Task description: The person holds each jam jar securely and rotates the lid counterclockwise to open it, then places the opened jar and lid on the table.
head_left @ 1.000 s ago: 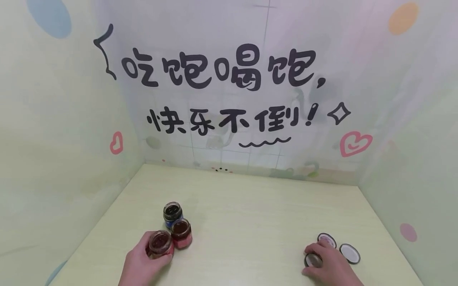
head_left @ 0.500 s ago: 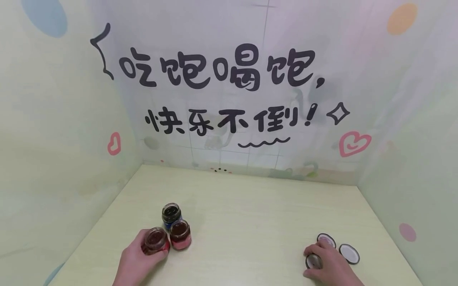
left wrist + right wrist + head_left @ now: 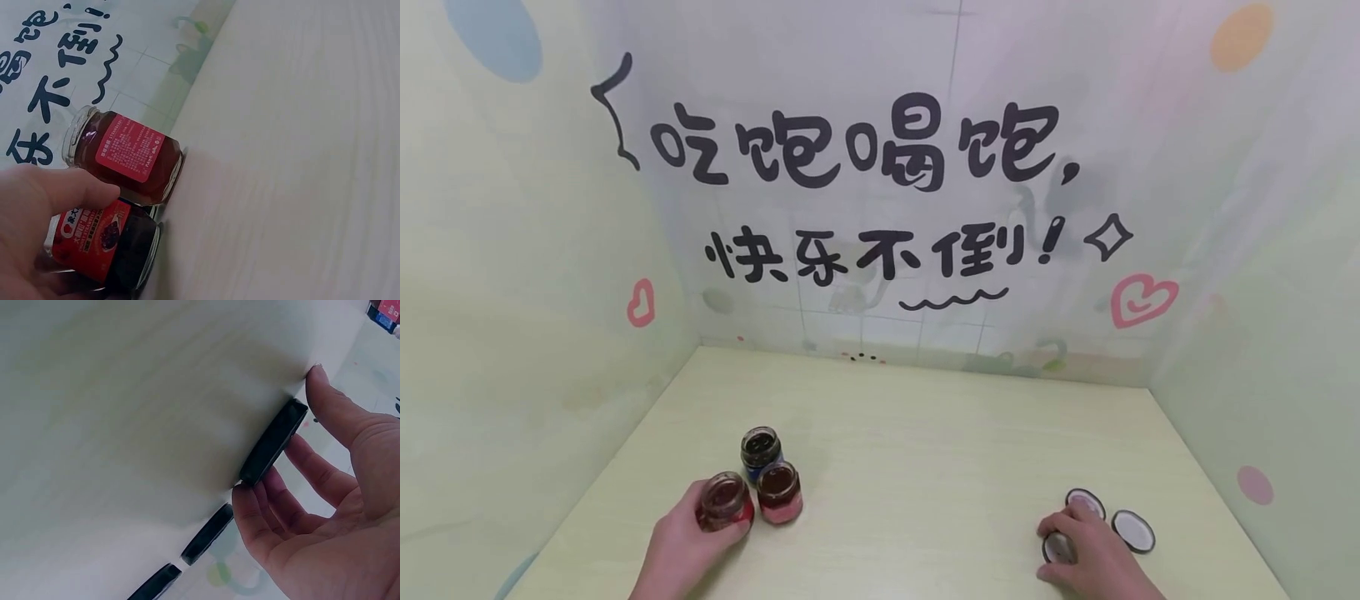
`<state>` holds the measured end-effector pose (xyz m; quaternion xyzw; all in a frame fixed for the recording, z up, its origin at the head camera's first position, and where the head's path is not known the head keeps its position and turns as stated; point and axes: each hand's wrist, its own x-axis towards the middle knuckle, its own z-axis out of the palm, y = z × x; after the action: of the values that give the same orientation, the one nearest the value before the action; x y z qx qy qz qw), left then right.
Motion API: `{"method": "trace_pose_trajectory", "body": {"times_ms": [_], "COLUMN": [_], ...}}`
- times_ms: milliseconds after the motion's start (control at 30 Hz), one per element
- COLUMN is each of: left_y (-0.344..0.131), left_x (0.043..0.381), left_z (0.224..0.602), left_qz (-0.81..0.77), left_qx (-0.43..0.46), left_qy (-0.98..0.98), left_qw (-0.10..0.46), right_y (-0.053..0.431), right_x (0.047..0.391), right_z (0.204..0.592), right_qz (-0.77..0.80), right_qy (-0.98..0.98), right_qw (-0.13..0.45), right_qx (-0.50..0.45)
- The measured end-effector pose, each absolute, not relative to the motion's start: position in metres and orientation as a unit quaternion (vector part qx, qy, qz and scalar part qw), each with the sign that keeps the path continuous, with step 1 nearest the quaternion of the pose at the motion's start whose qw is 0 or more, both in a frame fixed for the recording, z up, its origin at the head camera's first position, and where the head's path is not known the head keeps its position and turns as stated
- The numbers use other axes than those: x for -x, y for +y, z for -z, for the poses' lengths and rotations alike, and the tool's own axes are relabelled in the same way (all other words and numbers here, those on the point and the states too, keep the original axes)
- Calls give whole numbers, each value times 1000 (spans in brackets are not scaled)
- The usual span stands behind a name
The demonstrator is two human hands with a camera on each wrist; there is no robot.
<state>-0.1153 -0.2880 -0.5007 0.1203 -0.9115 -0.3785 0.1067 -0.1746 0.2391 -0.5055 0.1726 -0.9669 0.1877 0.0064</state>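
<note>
At the front left, my left hand [image 3: 681,533] grips an open glass jar [image 3: 726,497] of dark contents; its red label [image 3: 90,240] shows in the left wrist view. Just right of it stands a lidless jar [image 3: 780,496] with a pinkish-red label, and behind that one a lidless jar [image 3: 762,454] with a blue label. My right hand [image 3: 1093,546] rests at the front right around a dark-rimmed jar lid [image 3: 1060,548]. In the right wrist view its fingertips [image 3: 247,500] are at the lid's edge, while the thumb stands apart from it.
Two more lids lie by my right hand, their pale insides up: one lid [image 3: 1086,502] behind the fingers, another lid [image 3: 1133,532] to the right. The pale tabletop [image 3: 910,467] ends at printed walls [image 3: 865,325] on the back and both sides.
My left hand has shifted the gripped jar a little left and back, widening the gap to the jar beside it. The right hand stays around the same lid, nearly still.
</note>
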Motion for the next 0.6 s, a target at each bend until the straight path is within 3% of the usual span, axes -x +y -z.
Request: {"method": "trace_pose_trajectory", "body": {"times_ms": [200,600], "left_y": [-289,-251], "left_x": [116,120], "left_z": [490,413], "left_qz": [394,335], "left_qx": [-99,-8], "left_qy": [-909,-912], "left_qw": [92,236], "right_y": [238,196], "right_x": [172,187], "right_z": [499,446], "right_qz": [-169,-208], "right_qy": [-965,-933], "right_qw": [40,182], "right_qx": [-194,-230]}}
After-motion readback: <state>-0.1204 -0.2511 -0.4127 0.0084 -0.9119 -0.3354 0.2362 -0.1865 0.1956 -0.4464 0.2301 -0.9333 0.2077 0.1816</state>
